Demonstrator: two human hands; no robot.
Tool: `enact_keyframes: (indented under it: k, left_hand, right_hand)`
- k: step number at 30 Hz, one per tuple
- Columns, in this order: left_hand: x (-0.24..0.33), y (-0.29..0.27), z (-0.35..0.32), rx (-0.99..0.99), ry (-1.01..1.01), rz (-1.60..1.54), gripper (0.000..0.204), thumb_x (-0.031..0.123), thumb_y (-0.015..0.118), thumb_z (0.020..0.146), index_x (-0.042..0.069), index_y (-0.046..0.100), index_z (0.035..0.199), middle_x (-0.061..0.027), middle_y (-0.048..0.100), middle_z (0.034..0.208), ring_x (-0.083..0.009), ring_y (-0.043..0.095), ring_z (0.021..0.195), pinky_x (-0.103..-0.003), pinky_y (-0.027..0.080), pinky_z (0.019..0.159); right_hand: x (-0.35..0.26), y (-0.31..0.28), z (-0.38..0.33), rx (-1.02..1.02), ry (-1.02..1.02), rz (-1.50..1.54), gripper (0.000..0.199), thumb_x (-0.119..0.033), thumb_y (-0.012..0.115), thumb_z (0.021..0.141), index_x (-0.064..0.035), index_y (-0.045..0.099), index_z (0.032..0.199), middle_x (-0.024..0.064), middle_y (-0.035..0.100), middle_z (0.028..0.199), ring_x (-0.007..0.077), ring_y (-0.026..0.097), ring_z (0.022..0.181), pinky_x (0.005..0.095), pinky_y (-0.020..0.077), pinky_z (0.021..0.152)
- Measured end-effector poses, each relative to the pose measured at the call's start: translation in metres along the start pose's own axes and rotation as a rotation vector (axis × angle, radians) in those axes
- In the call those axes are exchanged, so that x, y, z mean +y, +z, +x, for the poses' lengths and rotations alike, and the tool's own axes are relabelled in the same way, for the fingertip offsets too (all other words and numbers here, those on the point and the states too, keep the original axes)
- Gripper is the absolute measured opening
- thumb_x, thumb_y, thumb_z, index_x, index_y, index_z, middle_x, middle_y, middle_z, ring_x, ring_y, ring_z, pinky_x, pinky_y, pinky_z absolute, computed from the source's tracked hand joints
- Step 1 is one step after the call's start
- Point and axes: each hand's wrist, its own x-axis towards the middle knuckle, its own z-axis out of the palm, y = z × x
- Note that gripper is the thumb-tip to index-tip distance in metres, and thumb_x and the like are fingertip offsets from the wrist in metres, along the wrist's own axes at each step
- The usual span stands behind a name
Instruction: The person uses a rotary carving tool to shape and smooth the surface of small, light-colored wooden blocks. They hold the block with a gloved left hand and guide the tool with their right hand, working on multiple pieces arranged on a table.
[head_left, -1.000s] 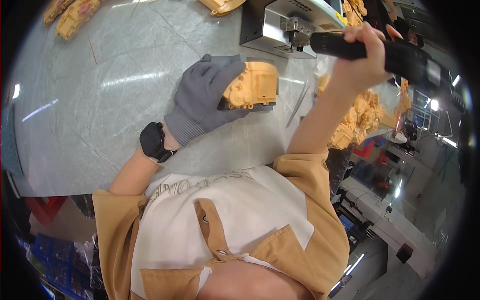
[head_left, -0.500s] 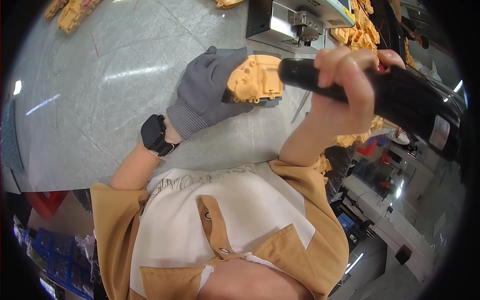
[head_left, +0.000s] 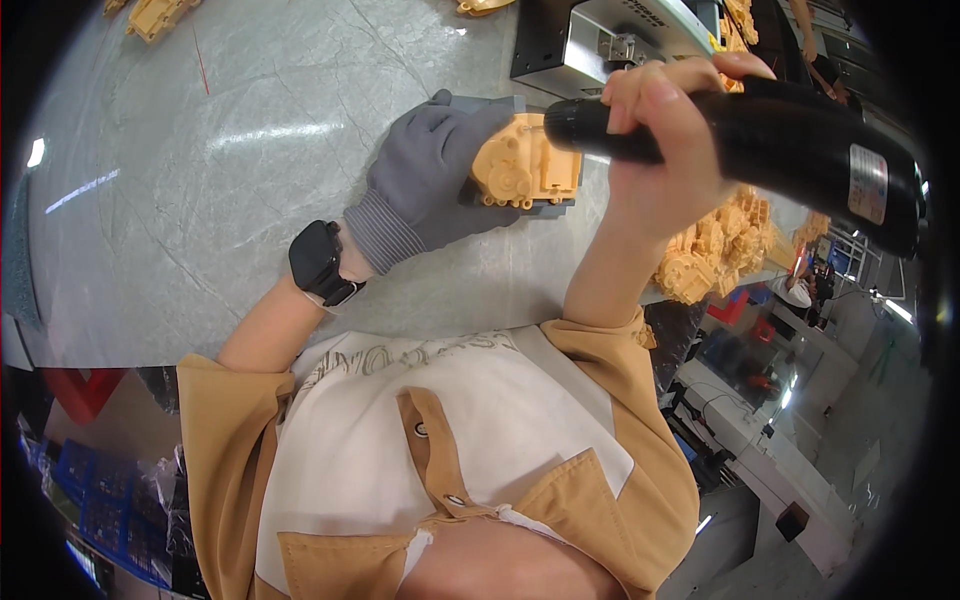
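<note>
My left hand (head_left: 425, 165), in a grey knit glove, is closed around the left side of an orange-yellow plastic housing (head_left: 515, 165). The housing has round bosses and a rectangular recess, and it sits in a dark grey block-like fixture (head_left: 551, 209) on the table. My bare right hand (head_left: 672, 125) grips a thick black powered screwdriver (head_left: 800, 150) from above, held aslant. The tool's nose covers the housing's upper right part. Its tip is hidden, so I cannot tell whether it touches.
A heap of similar orange-yellow parts (head_left: 715, 255) lies to the right, by my right forearm. Behind my right hand stands a metal-and-black boxy machine (head_left: 590, 50). More orange-yellow parts (head_left: 155, 15) lie at the far left of the grey table (head_left: 250, 220).
The screwdriver's nose has shifted left and away from me, from the housing's right edge to over its upper right part. My left hand keeps its hold on the housing.
</note>
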Motion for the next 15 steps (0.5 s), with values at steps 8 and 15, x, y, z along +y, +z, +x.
enact_keyframes:
  k: [8,15]
  left_hand:
    - [-0.006,0.002,-0.002,-0.001,0.003,-0.027,0.079,0.035,0.080,0.057,0.011,0.044,0.123,-0.0086,0.060,0.093,-0.0302,0.057,0.087,-0.046,0.043,0.093]
    - [-0.005,0.003,-0.002,-0.022,0.012,-0.041,0.080,0.035,0.080,0.057,0.011,0.044,0.124,-0.0090,0.060,0.093,-0.0304,0.057,0.086,-0.046,0.043,0.092]
  right_hand:
    - [0.011,0.001,0.003,-0.114,-0.032,-0.011,0.037,0.011,0.052,0.072,-0.0058,0.040,0.103,0.0105,0.051,0.064,0.0178,0.046,0.050,0.0341,0.0412,0.051]
    - [0.008,-0.003,0.002,-0.088,0.023,0.063,0.037,0.012,0.053,0.070,-0.0050,0.040,0.100,0.0106,0.051,0.064,0.0176,0.046,0.050,0.0344,0.0422,0.052]
